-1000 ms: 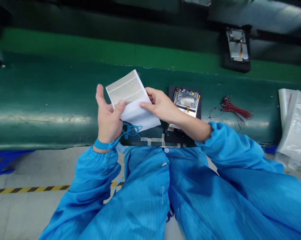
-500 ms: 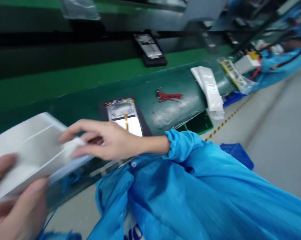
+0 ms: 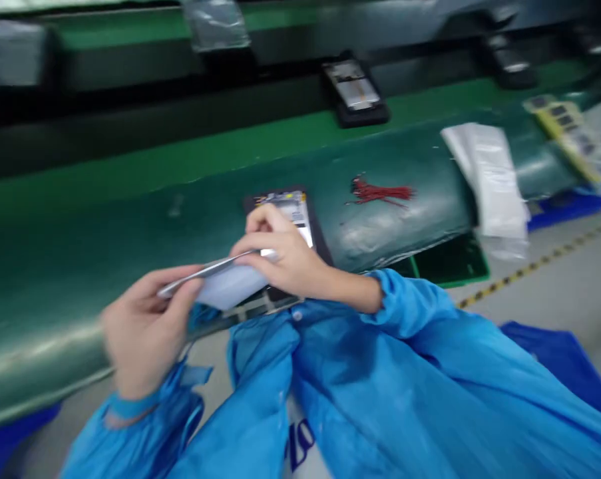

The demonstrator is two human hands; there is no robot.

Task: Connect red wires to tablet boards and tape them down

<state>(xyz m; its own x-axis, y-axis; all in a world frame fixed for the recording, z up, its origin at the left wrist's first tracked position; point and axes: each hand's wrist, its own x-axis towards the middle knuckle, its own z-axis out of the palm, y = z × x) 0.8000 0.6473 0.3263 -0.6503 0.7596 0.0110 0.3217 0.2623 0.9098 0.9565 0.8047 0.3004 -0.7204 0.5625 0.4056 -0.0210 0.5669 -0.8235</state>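
Observation:
A thin white sheet (image 3: 236,285), seen almost edge-on with its white underside sloping down, spans the space between my two hands. My left hand (image 3: 145,322) pinches its left end between thumb and fingers. At the other end, my right hand (image 3: 293,256) has its thumb and fingers closed on the edge. Partly hidden behind the right hand lies an opened electronic device (image 3: 304,216) with its inner parts showing, in a dark holder on the green mat. Motion blur keeps me from telling whether the white piece is one sheet or several.
Red wires (image 3: 383,191) lie bundled on the green mat (image 3: 190,206). Further right are white strips (image 3: 494,176) hanging over the edge and a yellow sheet (image 3: 570,140). Another opened device (image 3: 354,90) sits in a dark holder behind. A green bin (image 3: 452,263) is below the edge.
The white sheet has tilted from showing its broad face to nearly edge-on. My view has swung left, and my left hand appears further right, nearer the right hand. Both hands keep hold.

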